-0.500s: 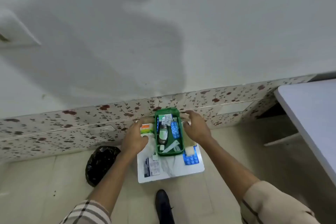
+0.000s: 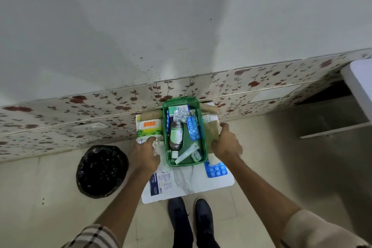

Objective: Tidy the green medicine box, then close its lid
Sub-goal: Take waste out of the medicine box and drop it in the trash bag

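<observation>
The green medicine box (image 2: 203,127) stands open on a small white marble-patterned table (image 2: 201,182). Inside lie a brown bottle (image 2: 175,134), a blue blister pack (image 2: 192,128), a white tube (image 2: 187,153), a clear blister strip (image 2: 179,116) and a small carton (image 2: 178,108). No lid shows on the box. My left hand (image 2: 146,156) lies just left of the box, fingers stretched onto a crinkly clear wrapper (image 2: 156,144) below an orange-and-green carton (image 2: 150,127). My right hand (image 2: 226,143) is just right of the box, curled on the edge of a flat olive-brown packet (image 2: 212,131).
A second blue blister pack (image 2: 215,169) and a printed leaflet (image 2: 162,183) lie on the table's near part. A black bin bag (image 2: 101,171) sits on the floor to the left. My two shoes (image 2: 190,219) stand below the table. A flowered wall strip (image 2: 80,115) runs behind; a white table (image 2: 360,86) stands right.
Both hands have slipped a little back along the box's sides, toward me. The view has tilted down, so both shoes show. The box has stayed put.
</observation>
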